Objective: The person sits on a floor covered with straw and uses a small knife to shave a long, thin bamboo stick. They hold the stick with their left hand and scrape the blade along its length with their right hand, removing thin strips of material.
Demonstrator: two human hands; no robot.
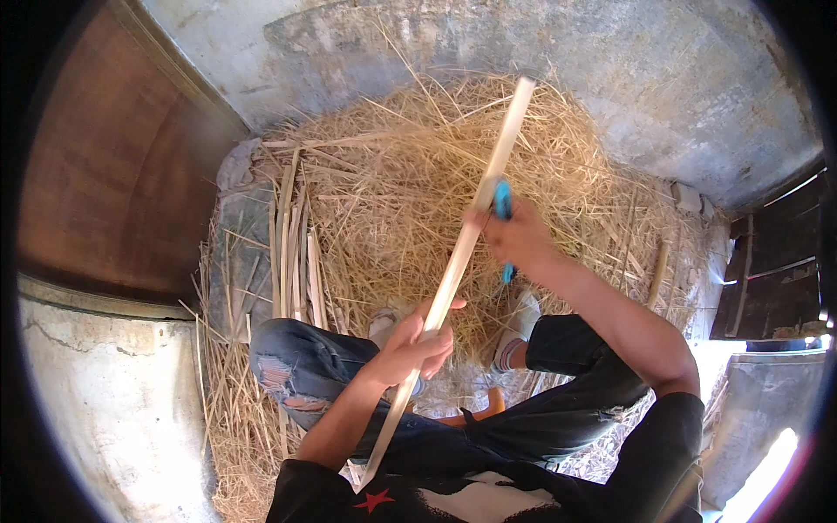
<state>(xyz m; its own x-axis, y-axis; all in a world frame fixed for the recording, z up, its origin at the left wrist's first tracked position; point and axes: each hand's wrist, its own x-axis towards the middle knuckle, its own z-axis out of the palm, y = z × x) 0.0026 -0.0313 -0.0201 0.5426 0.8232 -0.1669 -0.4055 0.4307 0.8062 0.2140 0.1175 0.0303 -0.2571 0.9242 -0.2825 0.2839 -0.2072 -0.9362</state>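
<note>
A long, pale, flat wooden strip (455,260) slants across the middle, from near my chest up toward the far wall. My left hand (413,349) is wrapped around its lower part. Further up, my right hand (516,231) grips a blue tool (503,199) against the strip. Blue shows above and below that fist, but its working edge is hidden and slightly blurred, so I cannot make out the exact kind. An orange-brown curved wooden handle (495,401) lies between my legs; its other end is covered by my trousers.
Straw and thin shavings (384,192) heap up in front of me, against a grey concrete wall (558,44). Several pale strips (288,244) lie side by side at the left. A brown wooden panel (113,166) stands at far left, dark planks (776,253) at right.
</note>
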